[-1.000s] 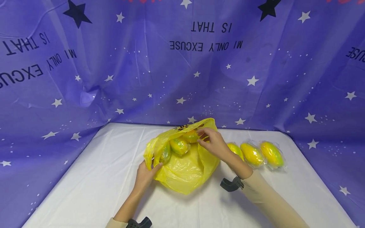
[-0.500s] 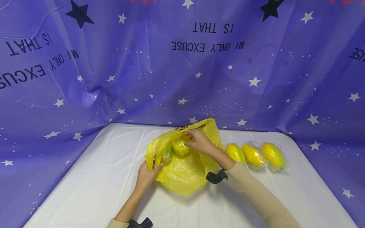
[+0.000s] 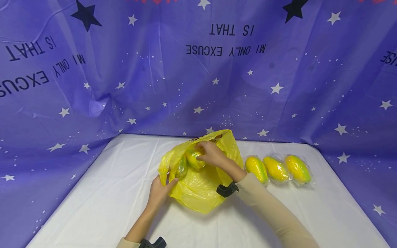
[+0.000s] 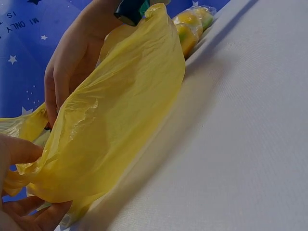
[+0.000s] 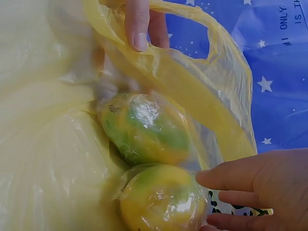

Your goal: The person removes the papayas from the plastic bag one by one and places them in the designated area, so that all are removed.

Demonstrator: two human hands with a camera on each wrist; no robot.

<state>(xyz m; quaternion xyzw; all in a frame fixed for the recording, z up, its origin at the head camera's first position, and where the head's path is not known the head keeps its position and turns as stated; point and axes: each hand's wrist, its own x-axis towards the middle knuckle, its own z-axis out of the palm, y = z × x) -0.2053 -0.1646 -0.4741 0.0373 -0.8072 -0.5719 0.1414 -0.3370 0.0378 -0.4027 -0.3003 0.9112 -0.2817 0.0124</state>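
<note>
A yellow plastic bag (image 3: 195, 196) lies on the table with its mouth spread wide. My left hand (image 3: 159, 191) grips its left edge, the thumb inside and the fingers outside, as the left wrist view shows. Inside are yellow-green mangoes in clear wrap: one mango (image 5: 144, 127) by the left side and another mango (image 5: 161, 199) beside it. My right hand (image 3: 212, 154) reaches in from the right, its fingers loosely spread. In the right wrist view the thumb tip is right at the second mango's edge, the other fingers alongside it. Part of the bag's inside is hidden behind this hand.
Three more wrapped mangoes lie in a row right of the bag: a near mango (image 3: 256, 168), a middle mango (image 3: 276, 168) and an outer mango (image 3: 297, 168). A white cloth covers the table (image 3: 102, 193). A purple star-printed curtain (image 3: 173, 86) hangs behind it.
My right hand has moved left inside the bag, from a mango at the back right to the middle one, and now hides the back one. My left hand keeps its grip.
</note>
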